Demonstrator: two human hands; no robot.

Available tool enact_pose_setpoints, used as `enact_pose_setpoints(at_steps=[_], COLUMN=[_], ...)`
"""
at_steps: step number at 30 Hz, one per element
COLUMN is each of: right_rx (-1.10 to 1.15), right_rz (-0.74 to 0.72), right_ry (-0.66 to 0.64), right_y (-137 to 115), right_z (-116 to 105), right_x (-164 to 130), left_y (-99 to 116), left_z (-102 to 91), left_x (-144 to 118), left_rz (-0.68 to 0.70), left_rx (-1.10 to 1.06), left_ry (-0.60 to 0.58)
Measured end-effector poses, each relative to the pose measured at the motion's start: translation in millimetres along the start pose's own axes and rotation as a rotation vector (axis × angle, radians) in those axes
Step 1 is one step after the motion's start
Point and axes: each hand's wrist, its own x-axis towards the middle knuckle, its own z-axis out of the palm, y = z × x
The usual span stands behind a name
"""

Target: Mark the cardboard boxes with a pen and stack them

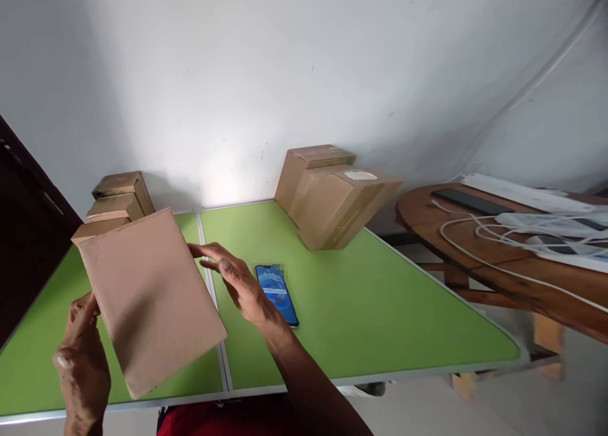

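Observation:
A plain brown cardboard box (154,300) is held up, tilted, above the left half of the green table, its broad flat side facing me. Along its left edge, my left hand (84,353) grips it, with the fingertips partly hidden behind the cardboard. My right hand (235,281) holds the opposite edge, fingers reaching to the upper right side of the box. Just right of that hand, a smartphone (276,295) with a lit blue screen lies flat on the table.
Three small cardboard boxes (118,201) sit at the back left by the wall. Two larger boxes (332,198) stand at the table's back edge. The green folding table (380,315) has a seam down its middle. At right, a wooden table (427,217) carries white cables (479,230) and power strips.

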Motion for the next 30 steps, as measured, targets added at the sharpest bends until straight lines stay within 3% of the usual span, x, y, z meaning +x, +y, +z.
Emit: enact_pose_setpoints(at_steps=[2, 6, 10, 14, 17, 22, 25, 30], right_rx=[0.095, 0.184, 0.326, 0.59, 0.64, 0.628, 0.618, 0.525], right_rz=[0.056, 0.209, 0.322, 0.354, 0.366, 0.435, 0.489, 0.473], right_ry=[-0.017, -0.018, -0.028, -0.038, -0.015, 0.084, 0.133, 0.15], right_y=[11, 33, 50, 61, 64, 61, 55, 41], right_z=[-2, 1, 2, -7, -16, -28, -31, -28], right_x=[3, 6, 2, -6, -12, -19, -23, -29], left_y=[6, 36, 64, 61, 49, 38, 38, 36], left_z=[1.6, 8.4, 10.2, 6.1, 2.2, 7.2, 15.8, 24.5], left_x=[3, -2, 3, 21, 33, 38, 36, 33], left_rz=[0.06, 0.122, 0.111, 0.126, 0.119, -0.149, -0.328, -0.394], left_rx=[-0.063, 0.09, 0.19, 0.328, 0.3, 0.038, -0.104, -0.174], left_ry=[-0.042, -0.13, -0.331, -0.397, -0.436, -0.545, -0.522, -0.477])
